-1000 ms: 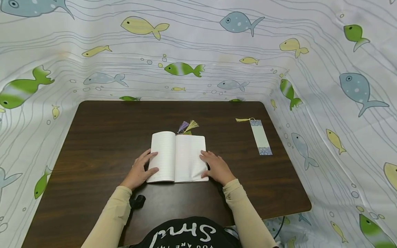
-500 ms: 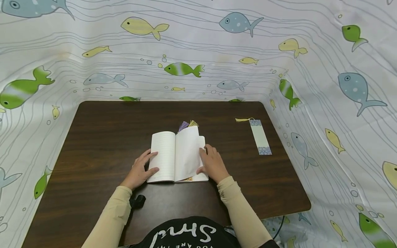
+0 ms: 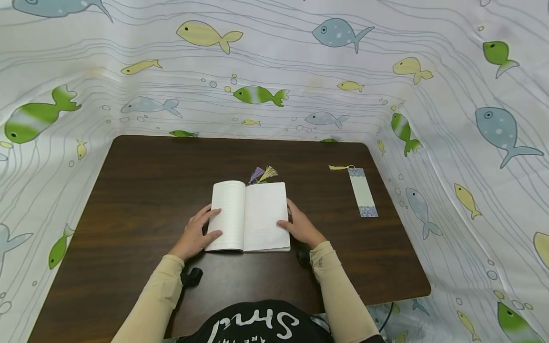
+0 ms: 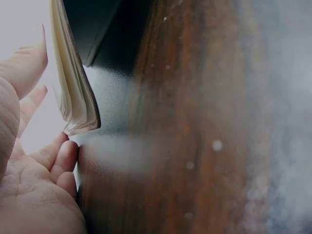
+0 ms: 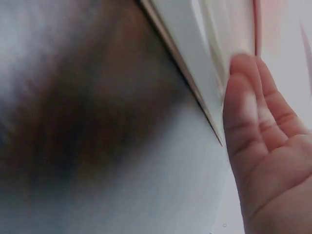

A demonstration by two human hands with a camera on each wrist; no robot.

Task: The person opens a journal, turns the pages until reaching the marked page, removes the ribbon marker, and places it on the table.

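An open notebook with blank lined pages lies flat in the middle of the dark wooden table. Purple and yellow tassels stick out past its top edge. My left hand rests on the left page's outer edge, thumb and forefinger lying on the paper; the left wrist view shows its fingers beside the stack of pages. My right hand grips the right edge, thumb on the page and fingers against the page edges.
A pale bookmark with a yellow tassel lies on the table to the right of the notebook. A fish-patterned cloth surrounds the table on three sides. The near table edge runs just in front of my body.
My right hand moved from lying flat on the right page to lifting a leaf, which now lies flat again; the hand has slid to the book's right edge. The left hand stayed put.
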